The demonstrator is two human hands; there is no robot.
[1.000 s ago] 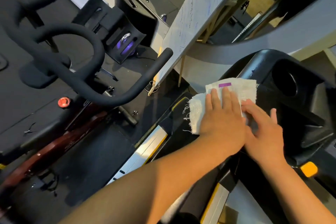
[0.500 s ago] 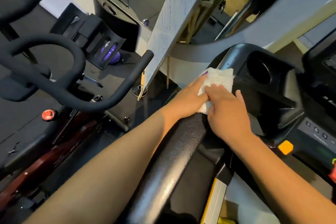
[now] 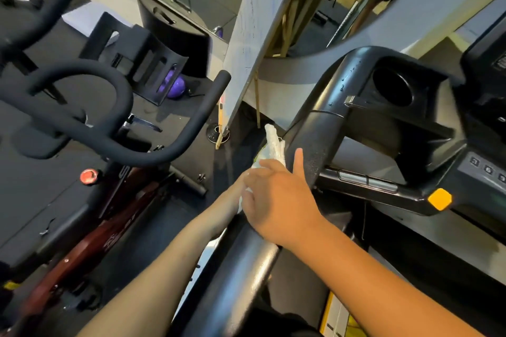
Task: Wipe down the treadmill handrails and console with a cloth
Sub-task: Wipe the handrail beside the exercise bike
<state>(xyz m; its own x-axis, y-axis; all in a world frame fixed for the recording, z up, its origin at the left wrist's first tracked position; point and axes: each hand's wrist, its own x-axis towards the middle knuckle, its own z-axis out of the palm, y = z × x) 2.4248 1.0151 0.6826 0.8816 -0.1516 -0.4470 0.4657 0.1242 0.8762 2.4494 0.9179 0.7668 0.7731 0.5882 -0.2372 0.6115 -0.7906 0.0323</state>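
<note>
- The white frayed cloth [image 3: 274, 145] lies bunched along the outer left side of the black textured treadmill handrail [image 3: 315, 145], one end poking up past the fingers toward the leaning pale board [image 3: 246, 44].
- The right hand [image 3: 276, 197] lies across the handrail with its fingers over the cloth; its thumb [image 3: 298, 161] points straight up along the rail. Whether the fingers curl round the cloth or only press it cannot be told.
- The left hand [image 3: 241, 186] is almost wholly hidden behind the right hand and the cloth, so I cannot tell its state; its forearm runs up from the lower left on the outer side of the rail.
- The black treadmill console [image 3: 410, 123], with a round cup well, a grey number pad and an orange button [image 3: 440, 199], sits to the right of the hands, untouched.
- To the left stands a black-and-maroon exercise bike with curved padded handlebars [image 3: 115, 117] and a red knob [image 3: 89, 176].
- A purple ball [image 3: 175, 86] rests behind a black slotted rack.
</note>
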